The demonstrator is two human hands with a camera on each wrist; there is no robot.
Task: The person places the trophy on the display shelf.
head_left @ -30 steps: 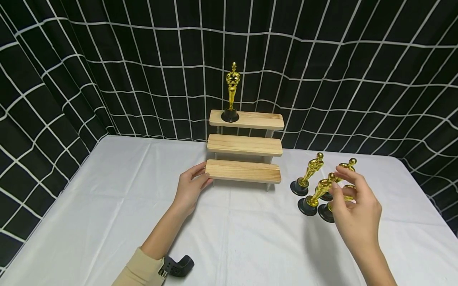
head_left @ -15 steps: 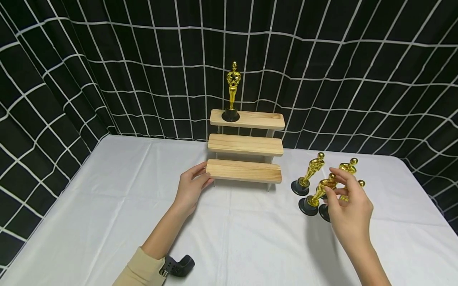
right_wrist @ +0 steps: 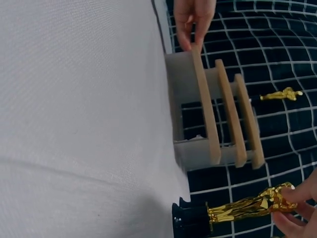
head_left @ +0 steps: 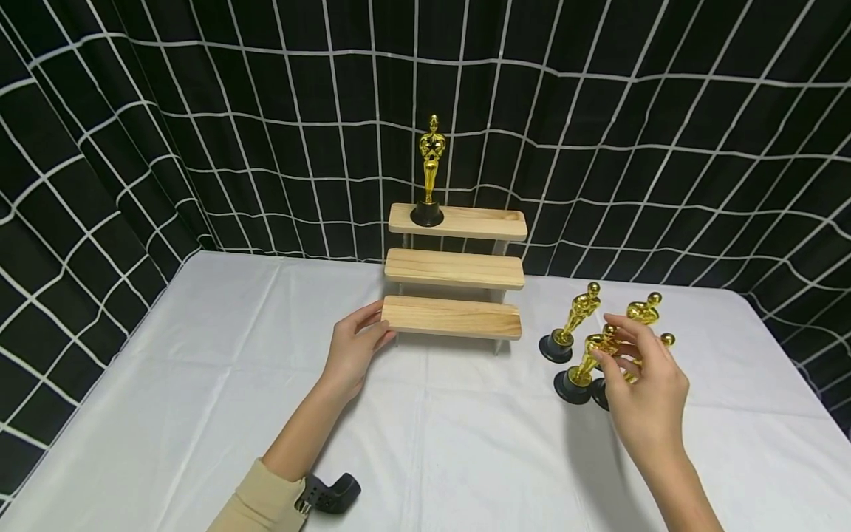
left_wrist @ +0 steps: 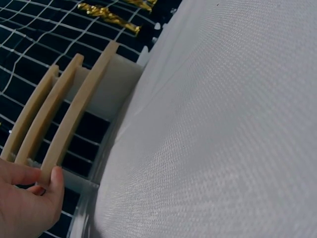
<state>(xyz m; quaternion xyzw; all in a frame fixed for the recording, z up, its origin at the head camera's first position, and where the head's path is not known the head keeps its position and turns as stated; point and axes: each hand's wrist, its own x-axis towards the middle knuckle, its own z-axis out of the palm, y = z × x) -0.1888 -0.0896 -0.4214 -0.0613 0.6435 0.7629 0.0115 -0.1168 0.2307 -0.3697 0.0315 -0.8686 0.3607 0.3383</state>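
Observation:
My left hand (head_left: 352,351) pinches the left end of the lowest board of a three-tier wooden display stand (head_left: 452,316). In the left wrist view, thumb and fingers grip that board's end (left_wrist: 79,109). On the top tier, toward its left, stands one gold trophy statuette (head_left: 431,166) with a black base. My right hand (head_left: 645,399) holds the front statuette (head_left: 585,367) of a cluster by its upper body. The right wrist view has thumb and fingers around this gold trophy (right_wrist: 237,209); whether its base touches the cloth, I cannot tell.
Behind the held trophy stand another statuette (head_left: 577,318), a farther one (head_left: 642,310) and one partly hidden by my right hand (head_left: 668,340). White cloth (head_left: 279,414) covers the table. A black curtain with white grid lines (head_left: 299,148) hangs behind.
My right hand has moved left and closed its fingers on the front statuette, whose head has shifted slightly left. My left hand and the stand have stayed put.

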